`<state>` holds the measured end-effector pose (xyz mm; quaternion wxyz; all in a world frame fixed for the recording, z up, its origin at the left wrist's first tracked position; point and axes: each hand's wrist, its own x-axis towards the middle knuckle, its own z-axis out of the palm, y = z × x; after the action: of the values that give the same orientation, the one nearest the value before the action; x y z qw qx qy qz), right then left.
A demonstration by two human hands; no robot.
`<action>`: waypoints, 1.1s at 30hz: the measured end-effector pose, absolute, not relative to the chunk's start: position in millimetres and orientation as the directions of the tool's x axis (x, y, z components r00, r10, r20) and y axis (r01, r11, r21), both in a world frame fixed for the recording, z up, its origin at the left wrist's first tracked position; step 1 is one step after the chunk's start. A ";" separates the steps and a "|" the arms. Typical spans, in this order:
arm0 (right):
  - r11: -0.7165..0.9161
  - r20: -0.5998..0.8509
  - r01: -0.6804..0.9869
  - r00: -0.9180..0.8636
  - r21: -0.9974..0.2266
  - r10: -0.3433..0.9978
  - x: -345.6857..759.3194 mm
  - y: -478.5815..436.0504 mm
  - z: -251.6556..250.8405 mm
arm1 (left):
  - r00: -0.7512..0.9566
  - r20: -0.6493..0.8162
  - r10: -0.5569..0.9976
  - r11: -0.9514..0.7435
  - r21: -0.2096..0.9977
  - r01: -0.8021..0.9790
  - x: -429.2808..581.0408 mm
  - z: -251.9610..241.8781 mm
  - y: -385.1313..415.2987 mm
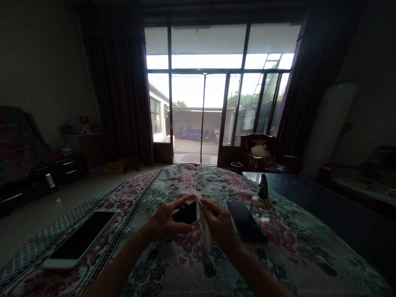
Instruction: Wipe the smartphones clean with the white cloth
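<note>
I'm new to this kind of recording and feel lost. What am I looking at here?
No machine here: these are a person's bare hands, seen in a single picture from a camera worn on the head, looking forward and down. The left hand holds a dark-screened phone by its edges. The right hand pinches a thin white wipe at the phone's right edge. On the flowered cover, a white-edged phone lies to the left; a black phone and a clear bottle are to the right.

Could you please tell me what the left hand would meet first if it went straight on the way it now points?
Beyond the small phone it holds, the left hand would probably meet the white cloth or tissue at the right hand's fingers; depth is unclear.
</note>
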<state>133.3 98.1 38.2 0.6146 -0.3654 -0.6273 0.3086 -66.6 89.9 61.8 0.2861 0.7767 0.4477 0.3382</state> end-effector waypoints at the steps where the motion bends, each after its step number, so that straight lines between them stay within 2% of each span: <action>1: 0.532 0.534 0.064 0.023 -0.845 0.845 133.6 98.3 38.5 | 0.371 0.270 0.889 -0.435 0.751 0.496 -67.1 61.8 89.9; 5: 0.456 0.457 -0.049 -0.005 -0.889 0.890 133.5 95.2 41.5 | 0.392 0.258 0.883 -0.431 0.776 0.461 -69.4 64.4 88.9; 10: 0.284 0.306 -0.219 -0.073 -0.934 0.949 133.2 89.6 45.4 | 0.406 0.215 0.888 -0.399 0.800 0.448 -73.2 67.8 87.9; 14: 0.254 0.275 -0.215 -0.075 -0.943 0.959 133.7 90.2 44.8 | 0.422 0.210 0.882 -0.401 0.806 0.436 -75.1 65.4 89.9; 19: 0.403 0.410 -0.113 -0.045 -0.908 0.911 131.3 90.1 45.0 | 0.446 0.210 0.870 -0.405 0.820 0.405 -77.3 64.4 92.5; 25: 0.605 0.605 0.028 -0.022 -0.796 0.796 123.8 83.6 46.5 | 0.389 0.230 0.892 -0.392 0.822 0.413 -81.6 63.0 96.1; 33: 0.699 0.703 0.088 0.013 -0.710 0.711 120.8 77.8 42.9 | 0.323 0.209 0.923 -0.353 0.794 0.495 -78.3 61.7 97.9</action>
<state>120.8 77.8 42.9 0.6440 -0.3029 -0.6595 0.2422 -78.3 97.9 61.7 0.3158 0.7494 0.4730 0.3390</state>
